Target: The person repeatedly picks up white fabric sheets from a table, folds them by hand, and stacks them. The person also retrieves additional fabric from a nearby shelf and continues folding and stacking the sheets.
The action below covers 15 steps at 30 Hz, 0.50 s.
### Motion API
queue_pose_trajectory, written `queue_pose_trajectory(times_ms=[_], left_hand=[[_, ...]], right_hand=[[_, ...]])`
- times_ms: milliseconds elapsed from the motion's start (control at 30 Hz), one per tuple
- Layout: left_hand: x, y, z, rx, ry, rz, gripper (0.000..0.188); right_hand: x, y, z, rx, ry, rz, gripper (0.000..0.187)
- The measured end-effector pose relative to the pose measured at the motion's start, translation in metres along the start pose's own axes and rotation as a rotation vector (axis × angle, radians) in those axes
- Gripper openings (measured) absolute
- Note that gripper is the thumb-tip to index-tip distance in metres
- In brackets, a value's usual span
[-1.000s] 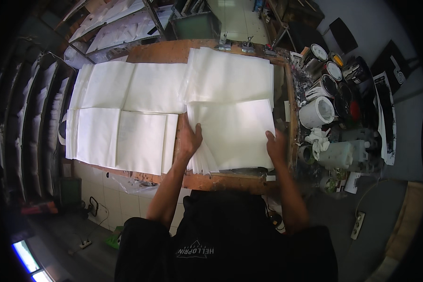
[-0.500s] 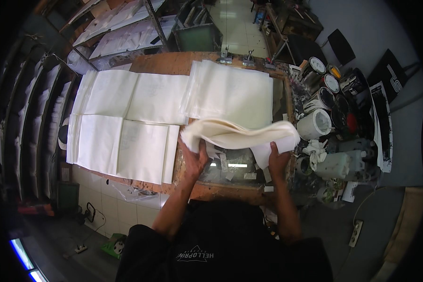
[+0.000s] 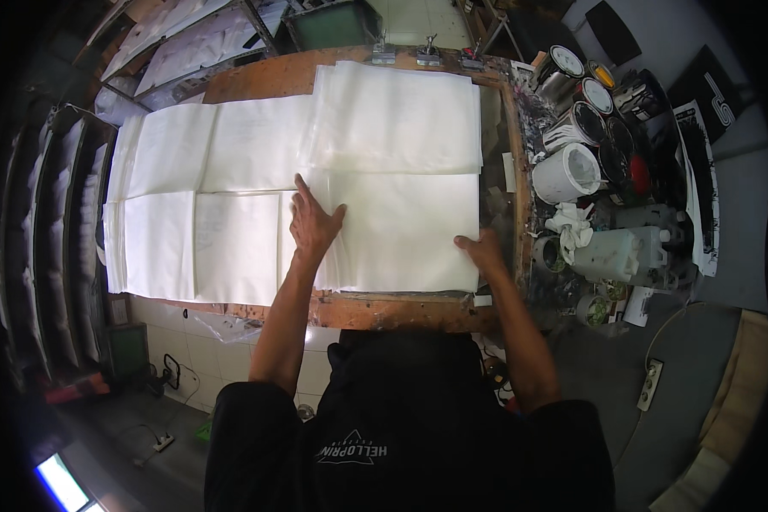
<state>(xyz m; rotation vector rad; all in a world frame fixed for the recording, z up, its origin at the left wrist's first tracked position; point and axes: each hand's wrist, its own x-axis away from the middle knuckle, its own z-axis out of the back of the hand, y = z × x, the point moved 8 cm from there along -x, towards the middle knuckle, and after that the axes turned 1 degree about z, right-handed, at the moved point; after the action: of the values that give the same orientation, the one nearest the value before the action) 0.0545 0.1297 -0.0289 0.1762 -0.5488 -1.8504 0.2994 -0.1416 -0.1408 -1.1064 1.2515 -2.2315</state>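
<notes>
A flat stack of white sheets (image 3: 405,235) lies on the near right of the worktable; whether it is paper, cloth or bags I cannot tell. My left hand (image 3: 316,226) rests at its left edge, fingers spread and holding nothing. At its right edge is my right hand (image 3: 483,251), thumb on top and the other fingers mostly hidden at the side. Behind it lies another white stack (image 3: 397,115), the two nearly touching. More white stacks, the far left ones (image 3: 252,141) and near left ones (image 3: 235,247), cover the left of the table.
The wooden worktable (image 3: 260,77) has metal clamps (image 3: 428,53) along its far edge. On the right crowd several paint cans, a white bucket (image 3: 567,171) and a translucent jerrycan (image 3: 621,254). A shelf rack (image 3: 47,247) stands left. A power strip (image 3: 650,384) lies at lower right.
The stack I held up, curved between both hands, now lies flat on the table, covering the dark glassy surface. My left hand has opened and moved up and left. The view has shifted.
</notes>
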Motion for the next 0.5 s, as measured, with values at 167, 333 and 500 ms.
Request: queue_pose_trajectory(times_ms=[167, 333, 500], left_hand=[[0.088, 0.086, -0.037, 0.261, 0.184, -0.64, 0.083], [0.126, 0.125, -0.122, -0.086, -0.194, -0.714, 0.058], [0.072, 0.061, -0.111, -0.548, -0.17, -0.43, 0.059]], right_hand=[[0.003, -0.006, -0.002, -0.026, 0.04, 0.025, 0.024], [0.006, -0.007, -0.002, 0.037, 0.041, 0.016, 0.026], [0.007, -0.006, -0.002, 0.178, 0.117, 0.077, 0.026]])
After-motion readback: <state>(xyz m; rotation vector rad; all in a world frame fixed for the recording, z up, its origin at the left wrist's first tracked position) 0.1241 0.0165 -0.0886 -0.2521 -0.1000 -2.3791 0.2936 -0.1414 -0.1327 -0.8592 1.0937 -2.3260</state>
